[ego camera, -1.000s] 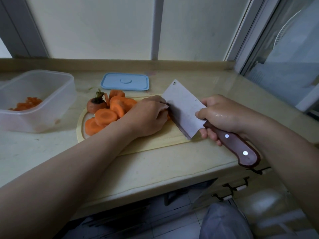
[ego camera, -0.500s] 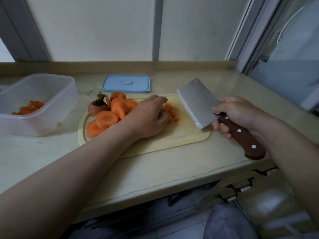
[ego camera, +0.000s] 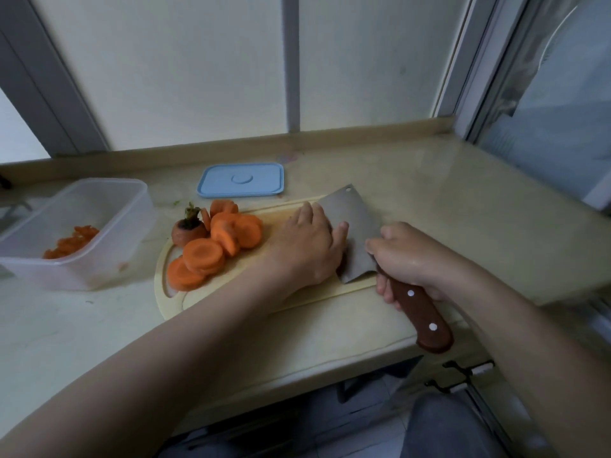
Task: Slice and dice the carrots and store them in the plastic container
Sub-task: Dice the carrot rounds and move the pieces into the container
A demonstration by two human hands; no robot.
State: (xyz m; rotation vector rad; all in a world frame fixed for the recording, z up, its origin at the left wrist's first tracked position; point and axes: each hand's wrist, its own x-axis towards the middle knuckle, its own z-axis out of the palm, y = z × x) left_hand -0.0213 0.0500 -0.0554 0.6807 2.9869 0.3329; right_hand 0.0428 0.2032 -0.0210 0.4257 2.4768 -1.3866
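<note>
Thick carrot slices [ego camera: 215, 249] and a carrot top with its stem [ego camera: 188, 231] are piled on the left of the wooden cutting board [ego camera: 185, 302]. My left hand [ego camera: 307, 249] lies on the board with its fingers stretched out, the thumb against the flat of the cleaver [ego camera: 353, 223]. Whatever is under the palm is hidden. My right hand [ego camera: 406, 256] grips the cleaver's brown handle, and the blade leans toward my left hand with its edge on the board. The clear plastic container [ego camera: 99, 206] at the left holds a little diced carrot [ego camera: 71, 242].
A blue lid [ego camera: 241, 180] lies flat behind the board, near the window sill. The counter's front edge runs just below the board. A glass door stands at the right, and drawer handles show under the counter.
Half a second ago the cleaver was lifted to the right and diced carrot showed beside my left hand. The blade has come back against that hand, which covers the pieces.
</note>
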